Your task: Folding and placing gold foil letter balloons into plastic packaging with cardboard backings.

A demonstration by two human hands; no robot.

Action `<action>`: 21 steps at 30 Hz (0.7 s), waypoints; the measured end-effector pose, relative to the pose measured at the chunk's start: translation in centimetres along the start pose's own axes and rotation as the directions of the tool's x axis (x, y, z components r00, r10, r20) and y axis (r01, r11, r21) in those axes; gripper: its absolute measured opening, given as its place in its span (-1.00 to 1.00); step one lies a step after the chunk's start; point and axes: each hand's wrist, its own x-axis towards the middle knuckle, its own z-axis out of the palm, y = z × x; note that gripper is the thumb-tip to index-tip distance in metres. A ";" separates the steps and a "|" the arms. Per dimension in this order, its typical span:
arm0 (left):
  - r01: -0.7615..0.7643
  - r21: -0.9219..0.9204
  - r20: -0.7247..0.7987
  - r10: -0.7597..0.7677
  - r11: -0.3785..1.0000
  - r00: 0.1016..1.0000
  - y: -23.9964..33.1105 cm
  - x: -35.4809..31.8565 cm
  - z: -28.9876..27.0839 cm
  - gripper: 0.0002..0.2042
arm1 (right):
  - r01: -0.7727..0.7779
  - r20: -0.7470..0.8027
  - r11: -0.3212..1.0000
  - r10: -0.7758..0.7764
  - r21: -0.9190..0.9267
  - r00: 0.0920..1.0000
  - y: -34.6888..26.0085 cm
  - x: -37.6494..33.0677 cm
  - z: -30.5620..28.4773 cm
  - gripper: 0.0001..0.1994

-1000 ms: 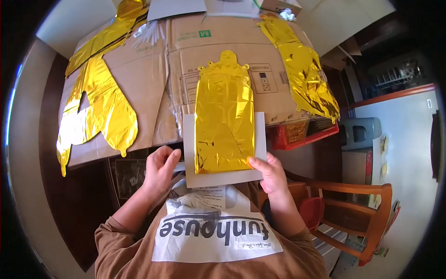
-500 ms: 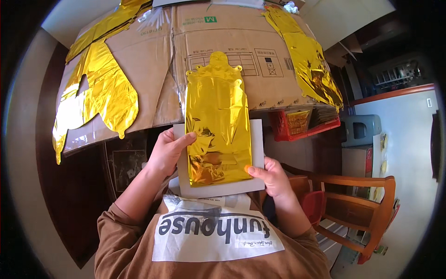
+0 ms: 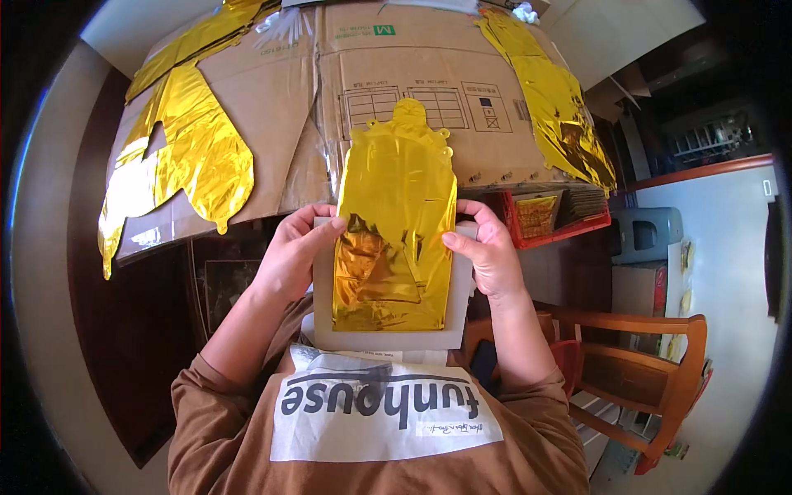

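A flat gold foil balloon (image 3: 398, 177) lies over a grey card (image 3: 388, 339) in front of my chest, its rounded, tabbed top resting toward the cardboard. At its left edge, my left hand (image 3: 290, 254) pinches foil and card, thumb on top and fingers behind. My right hand (image 3: 493, 254) grips the opposite edge at about the same height, thumb on the foil. The foil's lower left part is creased and shiny. Beyond, to the left, a flat A-shaped gold foil balloon (image 3: 198, 140) hangs slightly over the cardboard's front edge.
Large flattened cardboard (image 3: 412, 70) covers the work surface. More gold foil lies at the far left (image 3: 177, 58) and along the right side (image 3: 551, 103). Below the right edge sits a red basket (image 3: 569, 234) with packets inside. A wooden chair (image 3: 635, 363) stands at my right.
My right hand has moved up along the right edge from near the lower corner. My left hand has shifted slightly upward, and the creases in the lower foil look different.
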 end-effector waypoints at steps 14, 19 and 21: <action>-0.325 0.536 0.183 0.269 0.779 0.946 2.7 -3.9 1.9 -0.60 | 0.157 0.055 0.927 -0.147 -0.340 0.988 -3.0 -3.5 0.9 -0.70; -0.149 0.397 0.116 0.112 0.906 0.987 3.8 -5.9 2.7 -0.70 | 0.111 0.064 0.886 -0.092 -0.450 0.994 -5.1 -5.3 1.5 -0.85; -0.138 0.499 0.125 0.086 0.855 0.988 4.2 -6.4 2.8 -0.72 | 0.093 0.067 0.885 -0.071 -0.457 0.995 -5.4 -5.8 1.5 -0.88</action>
